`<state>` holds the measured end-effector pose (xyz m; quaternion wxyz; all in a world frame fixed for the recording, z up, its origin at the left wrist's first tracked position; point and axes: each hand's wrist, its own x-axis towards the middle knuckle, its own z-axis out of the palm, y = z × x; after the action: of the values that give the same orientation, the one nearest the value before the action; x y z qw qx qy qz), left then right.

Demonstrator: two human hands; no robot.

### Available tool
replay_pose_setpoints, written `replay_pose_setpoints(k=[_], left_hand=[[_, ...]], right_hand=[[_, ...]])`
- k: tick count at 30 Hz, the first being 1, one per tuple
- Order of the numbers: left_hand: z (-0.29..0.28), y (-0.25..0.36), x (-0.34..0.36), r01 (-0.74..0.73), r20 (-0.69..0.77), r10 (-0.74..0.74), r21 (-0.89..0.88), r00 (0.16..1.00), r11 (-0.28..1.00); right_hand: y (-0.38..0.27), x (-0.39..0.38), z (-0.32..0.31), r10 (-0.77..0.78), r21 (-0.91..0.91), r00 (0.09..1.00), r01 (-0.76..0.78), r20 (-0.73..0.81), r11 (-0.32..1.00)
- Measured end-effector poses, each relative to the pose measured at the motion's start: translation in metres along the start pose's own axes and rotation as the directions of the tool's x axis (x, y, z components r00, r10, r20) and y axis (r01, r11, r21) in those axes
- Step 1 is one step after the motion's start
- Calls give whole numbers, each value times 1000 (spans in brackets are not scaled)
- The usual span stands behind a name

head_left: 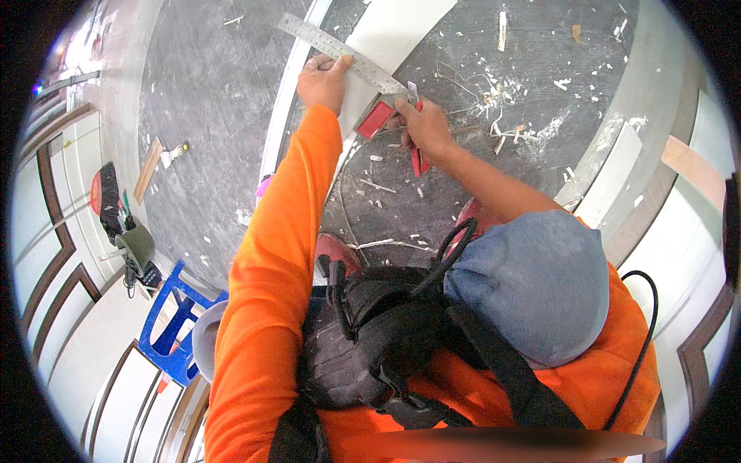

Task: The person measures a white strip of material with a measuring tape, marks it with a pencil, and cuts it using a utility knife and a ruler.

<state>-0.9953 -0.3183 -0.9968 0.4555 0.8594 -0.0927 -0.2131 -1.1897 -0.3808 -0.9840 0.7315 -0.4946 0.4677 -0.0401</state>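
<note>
Your dark floor (208, 92) ran wide left of narrow white rail (282, 116); pale scraps (495, 97) littered right side. White board (400, 32) ran away from you, metal ruler (377, 75) slanting across it, far end past board's left edge. Your left hand (322, 86) gripped ruler, thumb on top. Your right hand (426, 130) closed round red cutter (420, 163), blade out near ruler's lower end, red block (376, 120) just beside fingers.

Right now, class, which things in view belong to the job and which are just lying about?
Likely in the job:
metal ruler, in the left hand
red cutter, in the right hand
red block near the ruler's end
pale board under the ruler

Apparently lying about:
blue chair
wooden strip
white scraps
</note>
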Motion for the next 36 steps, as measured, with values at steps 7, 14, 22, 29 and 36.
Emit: replay_pose_setpoints(k=[7, 14, 22, 29, 36], left_hand=[[-4, 17, 4, 59, 65, -70, 167, 995, 984], [-11, 11, 11, 51, 7, -54, 238, 999, 970], [-61, -41, 8, 208, 0, -208, 24, 978, 978], [-36, -11, -11, 264, -5, -267, -135, 964, 955], [-37, -25, -6, 308, 43, -310, -304, 950, 902]], right_hand=[[1, -1, -3, 1, -12, 1000, -1, -13, 1000], [-6, 13, 0, 69, -45, 994, -66, 80, 997], [-10, 2, 19, -10, -127, 986, 31, 165, 991], [1, 8, 11, -31, -130, 992, 48, 125, 990], [-4, 11, 12, -37, -160, 984, 66, 173, 985]])
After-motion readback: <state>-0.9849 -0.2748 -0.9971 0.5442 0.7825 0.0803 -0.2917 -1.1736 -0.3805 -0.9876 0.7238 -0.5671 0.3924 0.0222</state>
